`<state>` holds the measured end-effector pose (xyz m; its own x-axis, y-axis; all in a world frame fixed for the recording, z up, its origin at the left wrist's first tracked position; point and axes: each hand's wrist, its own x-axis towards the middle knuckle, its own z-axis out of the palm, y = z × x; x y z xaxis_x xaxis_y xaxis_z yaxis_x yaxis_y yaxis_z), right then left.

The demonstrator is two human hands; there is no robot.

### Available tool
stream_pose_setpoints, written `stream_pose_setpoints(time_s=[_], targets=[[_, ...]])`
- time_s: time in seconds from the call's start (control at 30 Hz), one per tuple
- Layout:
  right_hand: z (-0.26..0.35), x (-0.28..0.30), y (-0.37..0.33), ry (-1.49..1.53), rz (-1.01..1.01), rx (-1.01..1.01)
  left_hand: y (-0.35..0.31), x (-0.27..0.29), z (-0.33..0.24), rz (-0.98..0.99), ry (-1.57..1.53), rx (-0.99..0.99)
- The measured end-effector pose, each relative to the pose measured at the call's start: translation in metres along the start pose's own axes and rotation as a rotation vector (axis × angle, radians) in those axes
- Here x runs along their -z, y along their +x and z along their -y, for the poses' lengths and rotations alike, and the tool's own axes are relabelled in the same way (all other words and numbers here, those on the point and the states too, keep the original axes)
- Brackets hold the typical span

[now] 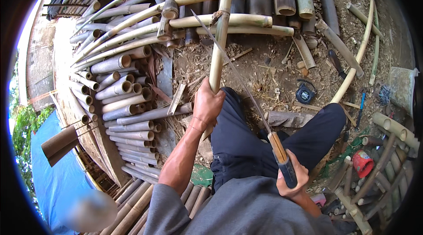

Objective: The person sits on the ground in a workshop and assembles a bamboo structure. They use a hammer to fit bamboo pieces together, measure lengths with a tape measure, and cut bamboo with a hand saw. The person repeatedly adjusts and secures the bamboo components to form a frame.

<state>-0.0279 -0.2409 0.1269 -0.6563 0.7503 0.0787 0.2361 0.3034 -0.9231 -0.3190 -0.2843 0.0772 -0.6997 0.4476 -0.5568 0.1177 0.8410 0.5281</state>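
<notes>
My left hand [208,106] is closed round a pale bamboo pole [217,65], which runs up and away from me and has a dark, rough node near its upper part. My right hand [294,177] grips a handsaw by its wood-and-black handle [282,160]. The saw's long thin blade [242,83] slants up to the left and crosses the pole beyond my left hand. I see the blade almost edge-on, so its teeth are hard to make out, and I cannot tell whether it touches the pole.
Long bent bamboo poles [220,20] lie across the far side. Cut bamboo tubes [119,89] are stacked at the left. A tape measure [305,93] and a dark-handled tool [337,64] lie among shavings. A red container [362,163] stands at the right near more bamboo.
</notes>
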Motion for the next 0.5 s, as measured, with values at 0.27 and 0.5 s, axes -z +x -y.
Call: stream_pose_setpoints(time_s=[0.27, 0.5], targets=[[-0.016, -0.046, 0.08, 0.107, 0.037, 0.057, 0.006, -0.015, 0.004, 0.01, 0.028, -0.032], [-0.001, -0.004, 0.015, -0.099, 0.037, 0.062, -0.003, -0.007, 0.003, -0.01, -0.008, -0.015]])
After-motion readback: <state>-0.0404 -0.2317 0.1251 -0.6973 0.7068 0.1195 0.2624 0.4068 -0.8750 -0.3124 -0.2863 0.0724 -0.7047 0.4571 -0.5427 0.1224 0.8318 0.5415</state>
